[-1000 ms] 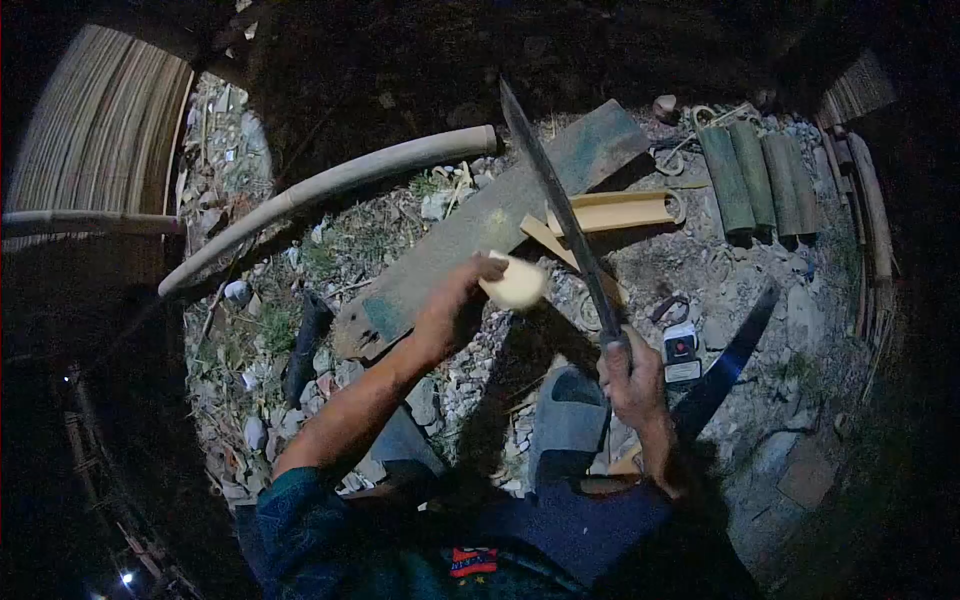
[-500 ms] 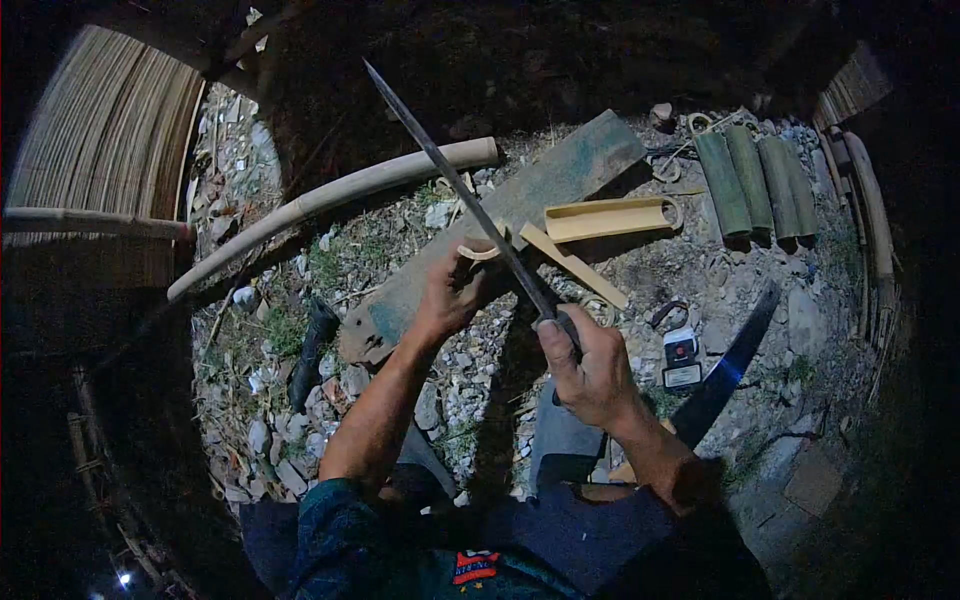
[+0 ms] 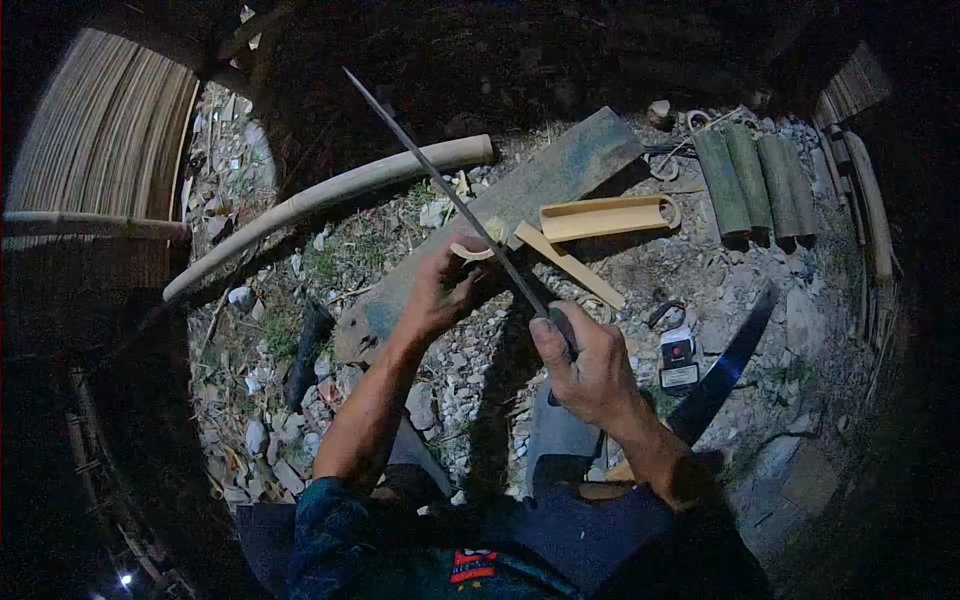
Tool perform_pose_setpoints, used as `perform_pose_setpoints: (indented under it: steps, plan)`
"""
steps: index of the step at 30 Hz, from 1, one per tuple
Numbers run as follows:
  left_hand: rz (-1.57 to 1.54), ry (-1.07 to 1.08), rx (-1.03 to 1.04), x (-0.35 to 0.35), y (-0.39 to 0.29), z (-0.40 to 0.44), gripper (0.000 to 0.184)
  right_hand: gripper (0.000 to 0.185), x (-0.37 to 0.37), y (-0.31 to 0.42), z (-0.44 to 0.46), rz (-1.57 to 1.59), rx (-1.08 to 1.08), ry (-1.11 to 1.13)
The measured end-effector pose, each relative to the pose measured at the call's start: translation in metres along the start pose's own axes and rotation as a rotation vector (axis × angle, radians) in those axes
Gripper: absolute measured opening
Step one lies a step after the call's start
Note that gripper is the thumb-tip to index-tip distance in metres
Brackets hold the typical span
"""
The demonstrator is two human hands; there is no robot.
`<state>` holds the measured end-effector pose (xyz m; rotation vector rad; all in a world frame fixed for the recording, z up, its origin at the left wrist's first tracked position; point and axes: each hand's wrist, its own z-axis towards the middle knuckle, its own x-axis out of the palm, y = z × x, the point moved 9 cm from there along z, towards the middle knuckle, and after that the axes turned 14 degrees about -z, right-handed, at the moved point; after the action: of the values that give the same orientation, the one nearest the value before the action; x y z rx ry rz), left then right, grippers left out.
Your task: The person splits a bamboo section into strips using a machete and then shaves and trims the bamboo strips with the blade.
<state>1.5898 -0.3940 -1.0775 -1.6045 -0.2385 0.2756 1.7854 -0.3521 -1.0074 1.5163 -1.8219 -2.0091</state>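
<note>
I see the right hand (image 3: 592, 365) wrapped around a long knife (image 3: 432, 172), which slants past the curved bamboo piece (image 3: 470, 254) gripped in the left hand (image 3: 440, 295), near the plank (image 3: 560, 165); whether knife and bamboo touch, I can't tell.

Shirt patch (image 3: 473, 565) and small box label (image 3: 680, 377): lettering too blurred to read.

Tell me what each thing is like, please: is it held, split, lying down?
Left hand: closed around the bamboo piece
Right hand: closed on the long knife
Long knife: held, blade bare, slanted
Bamboo piece: held, curved end showing
Bamboo trough: split, hollow side showing
Green bamboo: lying side by side
Plank: lying down, stained
</note>
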Motion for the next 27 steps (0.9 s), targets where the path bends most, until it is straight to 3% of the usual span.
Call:
perform_pose_setpoints:
  steps: [2,5,9,11,12,13,14,15,16,17,19,21,24,26,27]
  plan:
    - [-0.127,-0.004,-0.114,0.0,-0.001,0.003,0.022,0.037,-0.009,0.008,-0.003,-0.009,-0.041,-0.017]
    - [-0.141,0.057,0.017,-0.001,-0.019,-0.001,0.02,0.036,-0.002,0.006,0.004,-0.037,-0.036,-0.01]
    - [0.075,0.0,-0.051,-0.021,0.002,0.006,0.025,0.035,-0.008,0.019,0.012,-0.021,-0.087,-0.04]
    - [-0.051,-0.018,-0.071,-0.029,-0.017,0.006,0.043,0.035,-0.005,0.019,0.017,-0.027,-0.066,-0.015]
    - [0.342,-0.072,0.179,-0.046,-0.036,0.006,0.07,0.035,-0.005,0.018,0.013,-0.041,-0.044,-0.002]
    - [0.319,-0.128,0.247,-0.066,-0.055,0.006,0.09,0.035,0.0,0.007,0.016,-0.043,-0.049,-0.013]
    - [0.249,-0.372,0.226,-0.113,-0.043,-0.007,0.089,0.036,0.02,-0.022,0.019,-0.107,0.025,0.045]
    - [0.139,-0.453,0.259,-0.126,-0.071,-0.005,0.079,0.037,0.038,-0.051,0.024,-0.171,0.098,0.098]
    - [0.042,-0.479,0.447,-0.124,-0.101,0.001,0.065,0.037,0.047,-0.065,0.019,-0.22,0.078,0.093]
    - [0.039,-0.492,0.434,-0.124,-0.114,0.01,0.065,0.037,0.051,-0.066,0.02,-0.226,0.079,0.11]
    - [0.437,-0.236,0.275,-0.1,-0.125,0.035,0.053,0.038,0.071,-0.074,0.002,-0.225,0.204,0.259]
    - [0.74,-0.065,0.635,-0.048,-0.168,0.043,0.044,0.041,0.076,-0.077,-0.008,-0.243,0.128,0.148]
    - [0.799,0.007,0.628,-0.049,-0.103,0.008,0.041,0.041,0.062,-0.091,-0.021,-0.127,0.187,0.071]
    - [0.831,0.313,0.435,-0.022,-0.045,-0.016,0.028,0.04,0.054,-0.106,-0.029,-0.174,0.214,0.035]
    - [0.696,0.368,0.0,-0.025,0.018,-0.034,0.027,0.039,0.049,-0.114,-0.033,-0.223,0.228,0.0]
